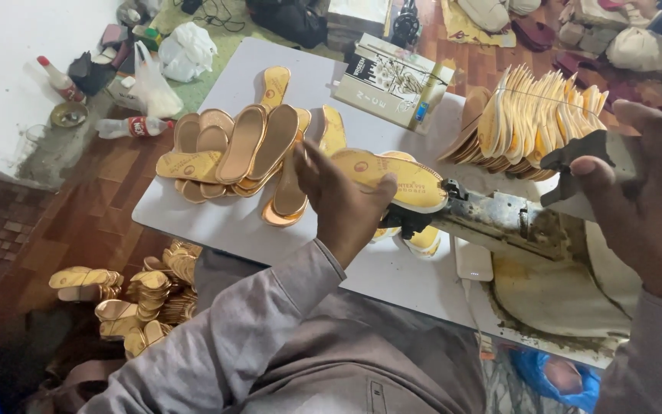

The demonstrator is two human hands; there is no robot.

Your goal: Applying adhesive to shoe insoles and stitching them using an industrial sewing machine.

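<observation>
Head view: my left hand [342,201] grips a yellow insole [400,180] at the stapler [499,218].
My right hand [641,203] clasps its lever [588,153]; I'd keep the edge square.

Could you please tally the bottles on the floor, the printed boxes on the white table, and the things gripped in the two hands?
Bottles: 2
Printed box: 1
Yellow insole, in the left hand: 1
Tool handle, in the right hand: 1
Total: 5
</observation>
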